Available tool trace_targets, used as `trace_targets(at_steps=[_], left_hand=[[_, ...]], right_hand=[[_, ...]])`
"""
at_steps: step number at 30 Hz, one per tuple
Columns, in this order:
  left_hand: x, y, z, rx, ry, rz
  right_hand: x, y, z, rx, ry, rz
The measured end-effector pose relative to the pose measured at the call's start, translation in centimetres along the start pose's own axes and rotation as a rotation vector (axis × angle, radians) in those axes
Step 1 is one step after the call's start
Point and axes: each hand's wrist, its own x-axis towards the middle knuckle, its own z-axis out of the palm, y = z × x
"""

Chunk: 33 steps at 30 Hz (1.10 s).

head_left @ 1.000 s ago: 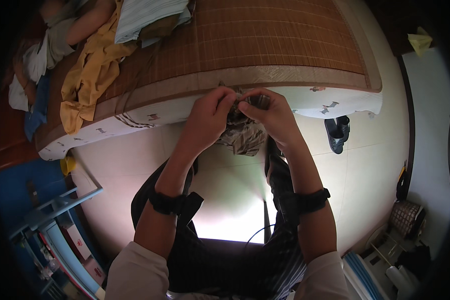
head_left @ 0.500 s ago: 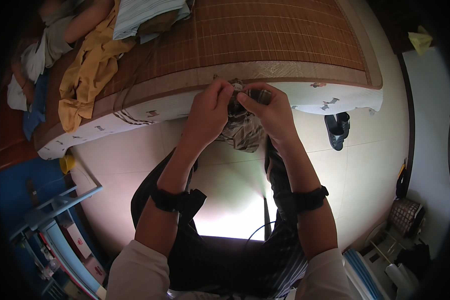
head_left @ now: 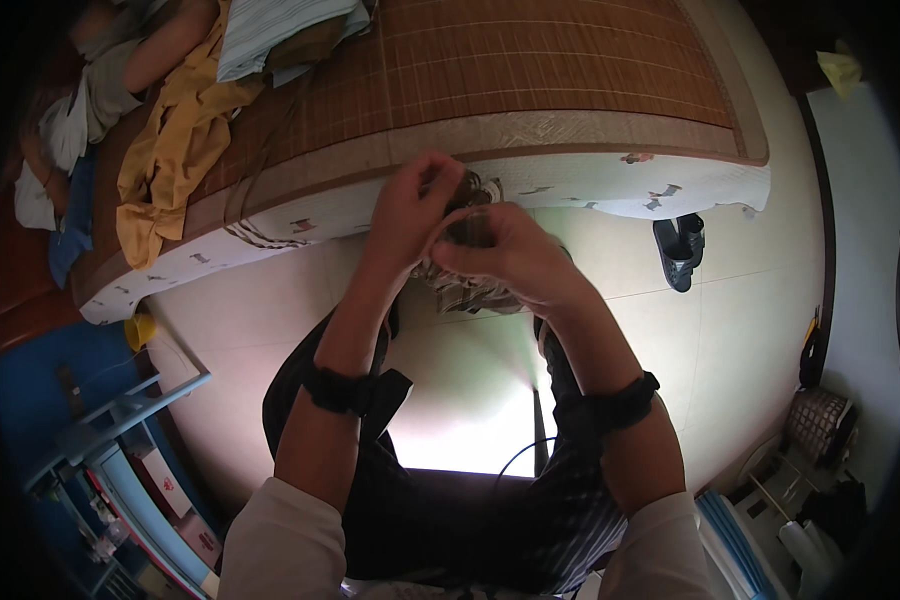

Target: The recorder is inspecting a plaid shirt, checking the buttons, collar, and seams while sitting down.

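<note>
A brown-and-beige checked garment [head_left: 467, 292] hangs bunched in front of the bed's edge, between my knees and the mattress. My left hand [head_left: 415, 208] is closed at its upper part, with fingertips pinched together and dark cloth beside them. My right hand [head_left: 505, 253] is curled just to the right and a little nearer me, its thumb and fingers bent round a dark fold of the cloth. Slight motion blur softens the right fingers. The hands cover much of the garment's top, so its exact kind cannot be made out.
A bed with a brown bamboo mat [head_left: 530, 60] spans the far side. On it lie a mustard garment [head_left: 175, 150] and folded striped cloth [head_left: 285, 35]; another person's arm [head_left: 175, 50] shows at the far left. Dark slippers [head_left: 676, 255] stand on the floor. A blue shelf [head_left: 135, 490] is at left.
My right hand has moved left and toward me, its fingers now curled near the left wrist. The garment has shifted slightly left and nearer. My left hand stays almost in place.
</note>
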Motion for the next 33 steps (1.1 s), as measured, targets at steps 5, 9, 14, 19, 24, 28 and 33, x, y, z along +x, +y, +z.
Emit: trace_targets(at_steps=[5,9,14,19,24,28,33], left_hand=[[-0.1,2.2,-0.3,-0.326,0.362,-0.133],[0.2,3.0,0.6,-0.331,0.390,0.007],[-0.5,4.2,0.9,-0.098,-0.042,-0.271],[-1.0,3.4,2.6,0.186,-0.132,-0.195],[-1.3,-0.3,1.1,-0.034,0.065,-0.012],[0.5,-7.8,3.8,-0.327,0.003,0.220],[-0.8,1.4,6.7,0.072,0.057,0.163]], right_hand=[[-0.7,-0.4,-3.4,0.403,0.134,-0.328],[-1.0,-0.8,-4.5,0.472,0.297,-0.475],[-0.8,-0.7,-4.1,0.477,0.306,-0.461],[-0.8,-0.5,-5.6,0.522,0.366,-0.532],[0.7,1.3,-4.2,0.540,0.379,-0.488],[2.0,4.3,-7.1,0.128,0.488,-0.453],[-0.6,5.2,-17.4,-0.290,0.704,-0.347]])
